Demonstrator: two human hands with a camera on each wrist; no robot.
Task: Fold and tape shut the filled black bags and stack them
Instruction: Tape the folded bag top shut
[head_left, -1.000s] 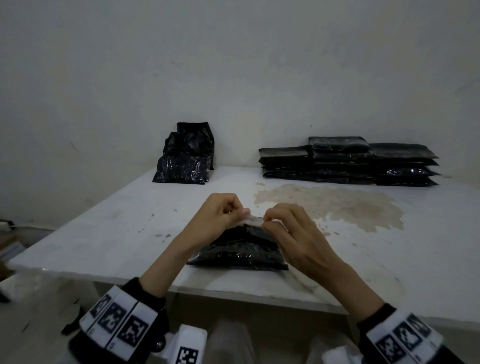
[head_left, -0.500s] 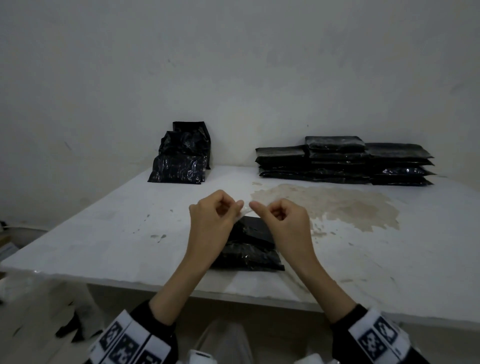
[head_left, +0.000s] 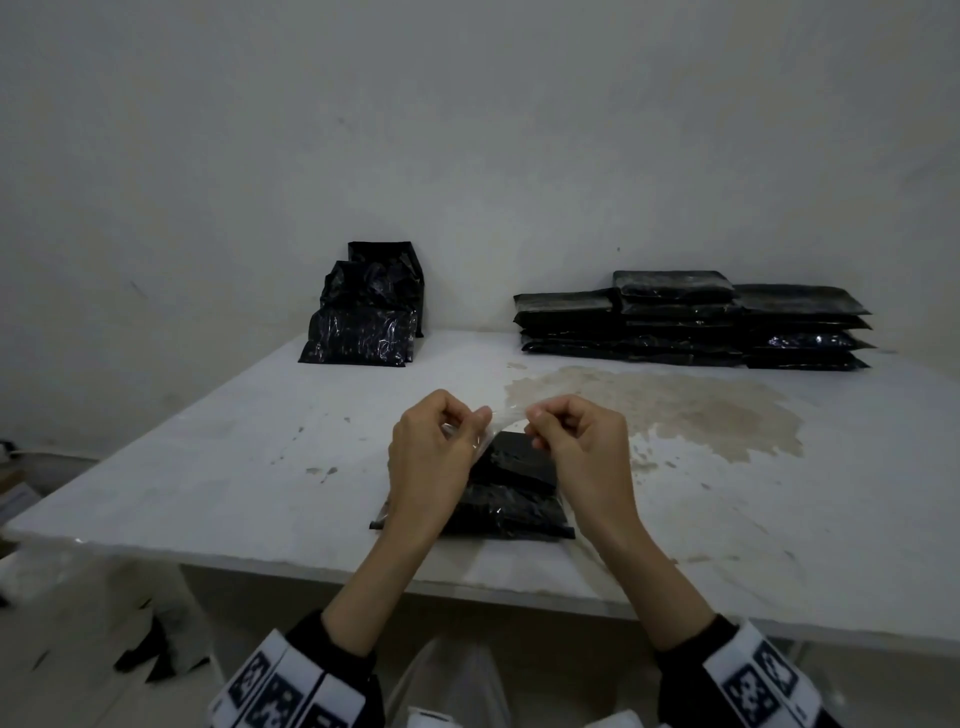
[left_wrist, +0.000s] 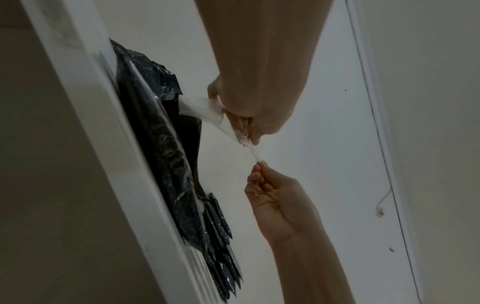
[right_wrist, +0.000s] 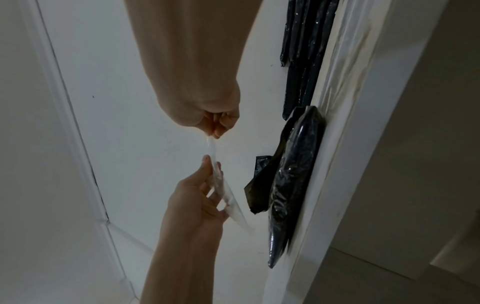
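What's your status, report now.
Left hand and right hand pinch a strip of clear tape between them, above the black bag on the table. Bag flap untaped. Nothing in the way.

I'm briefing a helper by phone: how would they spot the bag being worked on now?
On the white table, skip both far piles. It is the lone black bag lying at the near edge, under the hands stretching clear tape.

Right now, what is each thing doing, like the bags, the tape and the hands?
Left hand: pinching one end of the clear tape.
Right hand: pinching the other end.
Clear tape: stretched between both hands, above the bag.
Near black bag: lying on the table, flap lifted, not taped.
Flat bag stack: piled by the wall.
Left bag pile: leaning on the wall.
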